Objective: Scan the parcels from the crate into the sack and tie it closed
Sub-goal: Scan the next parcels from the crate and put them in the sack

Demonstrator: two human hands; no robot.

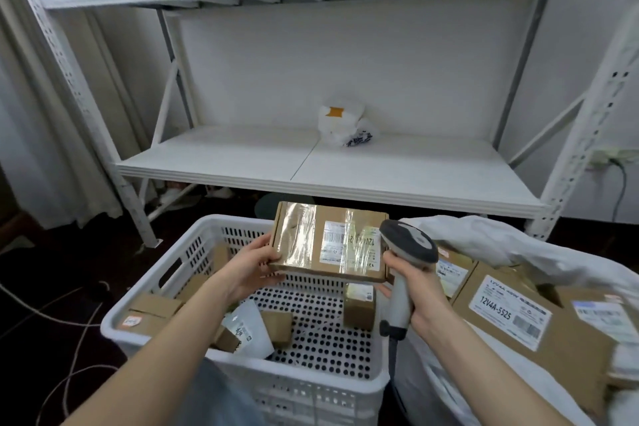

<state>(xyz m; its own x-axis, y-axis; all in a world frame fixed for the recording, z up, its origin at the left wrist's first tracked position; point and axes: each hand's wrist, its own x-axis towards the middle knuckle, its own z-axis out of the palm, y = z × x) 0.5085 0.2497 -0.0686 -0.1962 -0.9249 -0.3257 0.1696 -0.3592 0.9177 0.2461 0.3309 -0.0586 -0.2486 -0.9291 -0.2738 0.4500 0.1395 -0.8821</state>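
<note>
Midway: the left hand (256, 264) grips a taped box (328, 240), the right hand (411, 284) grips the scanner (408, 242); several parcels (359, 304) remain in the crate (242, 367), others fill the untied sack (484, 235).

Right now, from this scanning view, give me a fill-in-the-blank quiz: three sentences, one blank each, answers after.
1. The left hand holds a taped cardboard parcel above the white ____.
2. The right hand grips a grey handheld ____.
3. The box labelled 12V4A-5525 lies inside the white ____.
Missing words: crate; scanner; sack.
</note>
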